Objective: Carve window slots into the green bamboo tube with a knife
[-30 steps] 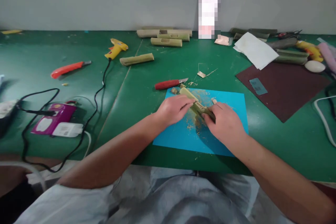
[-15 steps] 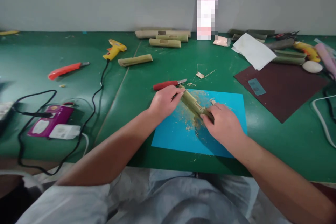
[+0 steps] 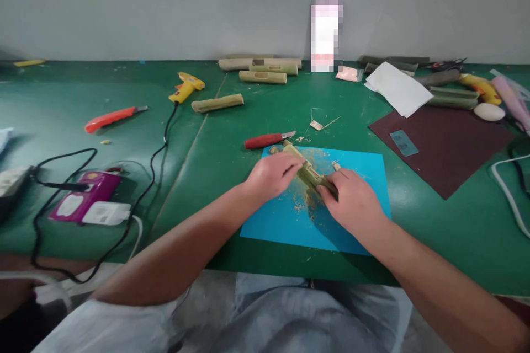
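The bamboo tube (image 3: 305, 177) is lying slantwise between the 2 hands, over the blue sheet (image 3: 265, 223); whether its underside is touching the sheet is not showing. The right hand (image 3: 356, 196) is pinching the near end, its thumb pressing on the side towards the body and its fingers curling over the opposite side. The left hand (image 3: 271, 174) is reaching across the tube with its fingertips bunching together near the cut-out; whether they are pinching anything small, I cannot tell.

By its looks, the tube is promising to be light and stiff, hardly giving under a squeeze. Its rounded skin is looking fairly smooth, so loose dust may be making it a little slippery. The thin edges of the cut-out, between the 2 sets of fingers, are seeming the fragile part, likely to split along the grain. The whole round end under the right fingers is offering the safest hold.

Beyond the left fingertips the tube is showing pale yellow-green; towards the right fingers it is turning darker and browner. Pale shavings (image 3: 298, 207) are scattering below the left fingertips.
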The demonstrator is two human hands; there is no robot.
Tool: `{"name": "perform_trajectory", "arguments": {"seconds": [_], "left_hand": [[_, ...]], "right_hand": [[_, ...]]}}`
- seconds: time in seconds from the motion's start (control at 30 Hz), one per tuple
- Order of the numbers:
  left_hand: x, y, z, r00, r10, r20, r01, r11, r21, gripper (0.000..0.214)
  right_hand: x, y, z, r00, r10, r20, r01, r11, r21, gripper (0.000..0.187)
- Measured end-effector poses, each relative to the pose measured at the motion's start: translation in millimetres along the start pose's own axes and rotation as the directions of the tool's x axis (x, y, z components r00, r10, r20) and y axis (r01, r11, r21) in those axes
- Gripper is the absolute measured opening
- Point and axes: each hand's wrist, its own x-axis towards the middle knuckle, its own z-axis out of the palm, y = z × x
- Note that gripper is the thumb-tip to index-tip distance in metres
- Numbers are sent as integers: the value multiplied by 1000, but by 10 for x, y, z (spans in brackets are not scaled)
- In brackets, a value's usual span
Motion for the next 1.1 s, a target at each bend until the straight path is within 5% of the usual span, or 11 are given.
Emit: {"name": "perform_trajectory", "arguments": {"seconds": [0.1, 0.23, 0.4, 0.5, 0.63, 0.77, 0.9, 1.03, 1.1], "left_hand": [[2, -8, -2, 994, -81, -79, 84, 996, 32, 18], [-7, 34, 4, 1000, 5, 27, -5, 1000, -13, 18], [-1, 54, 8, 999, -36, -40, 36, 999, 14, 17], [0, 74, 15, 998, 34, 54, -34, 999, -9, 19], [5, 91, 22, 1000, -18, -22, 18, 1000, 6, 18], [3, 74, 28, 999, 15, 45, -14, 1000, -22, 18], [-2, 41, 16, 996, -66, -59, 66, 998, 12, 17], [-9, 35, 8, 999, 1, 35, -1, 1000, -21, 17], [-5, 25, 3, 998, -54, -25, 54, 998, 8, 17]], "right_hand": [[0, -1, 0, 1000, 7, -3, -7, 1000, 6, 21], [1, 3, 9, 1000, 6, 0, -6, 1000, 20, 19], [2, 14, 23, 1000, 12, -2, -12, 999, 37, 20], [1, 14, 23, 1000, 6, 8, -7, 999, 36, 20], [-1, 9, 17, 1000, 15, 20, -16, 999, 33, 21], [-3, 4, 12, 999, 18, 29, -19, 999, 29, 21], [-8, 2, 14, 1000, 19, 21, -19, 999, 37, 21], [-10, 8, 29, 1000, -1, -2, 1, 999, 34, 19], [-12, 13, 37, 1000, -2, -16, 3, 999, 36, 19]]}}
